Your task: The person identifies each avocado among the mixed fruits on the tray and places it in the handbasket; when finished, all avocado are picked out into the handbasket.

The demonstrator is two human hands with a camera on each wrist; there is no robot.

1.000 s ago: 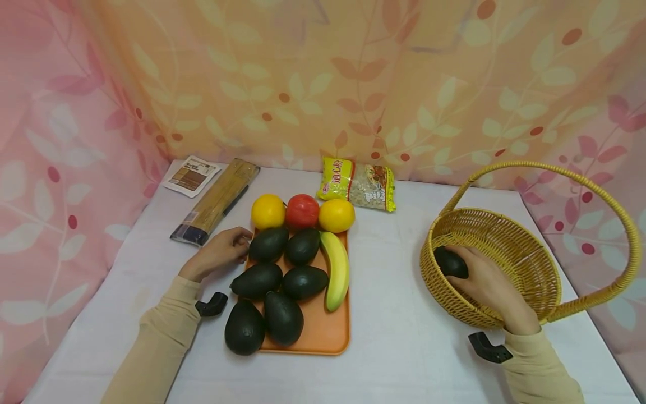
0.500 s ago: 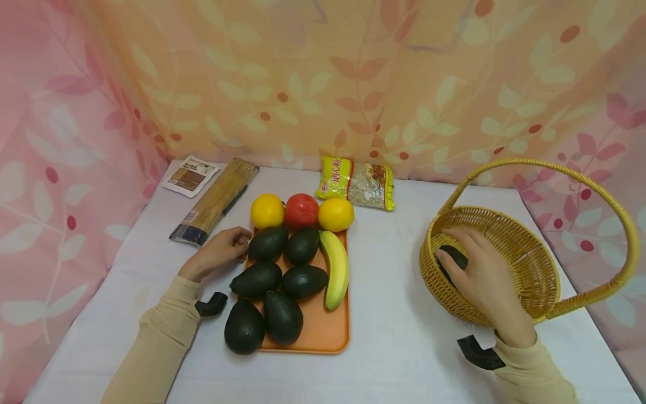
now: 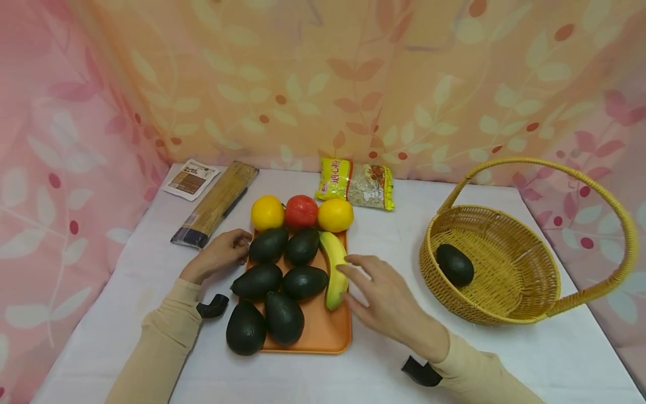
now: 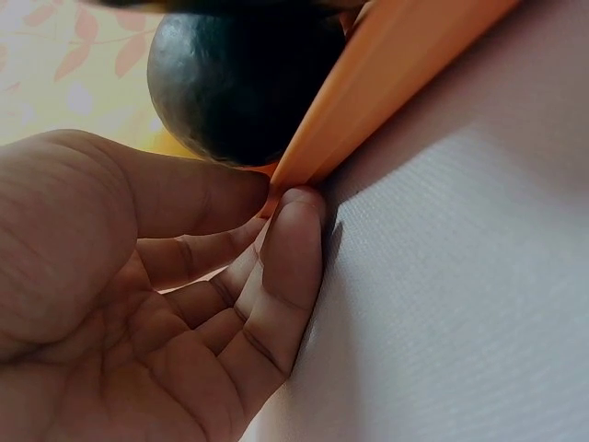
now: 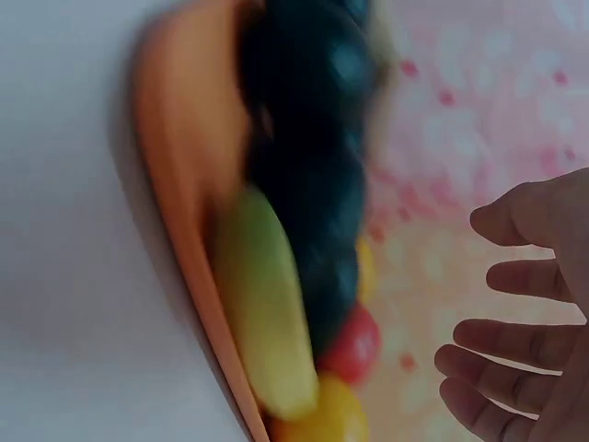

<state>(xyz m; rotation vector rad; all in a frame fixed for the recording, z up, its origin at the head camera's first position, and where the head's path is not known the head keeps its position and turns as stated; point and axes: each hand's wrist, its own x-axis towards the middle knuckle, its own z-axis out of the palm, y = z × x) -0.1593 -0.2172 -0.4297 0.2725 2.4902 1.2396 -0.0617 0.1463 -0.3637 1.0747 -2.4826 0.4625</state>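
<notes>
My left hand (image 3: 220, 256) pinches the left rim of an orange tray (image 3: 325, 338); the left wrist view shows thumb and fingertips on the tray edge (image 4: 368, 87). Several dark avocados (image 3: 284, 318) lie on the tray, one (image 3: 245, 328) jutting past its left front corner. A banana (image 3: 333, 252) lies along the tray's right side. My right hand (image 3: 391, 300) hovers by the banana with spread fingers, and the right wrist view shows nothing in it. One avocado (image 3: 455, 265) rests in the left part of a wicker basket (image 3: 525, 241) on the right.
Two yellow fruits (image 3: 267, 213) flank a red fruit (image 3: 301, 211) at the tray's back. Behind them lies a yellow food packet (image 3: 355, 183). At back left are a pack of thin sticks (image 3: 217, 203) and a small white-brown packet (image 3: 190, 179). The basket's tall handle (image 3: 570, 168) arches up.
My right hand has let go of the avocado in the basket and moved left to the banana, its fingers now spread. The left hand has stayed at the tray's rim.
</notes>
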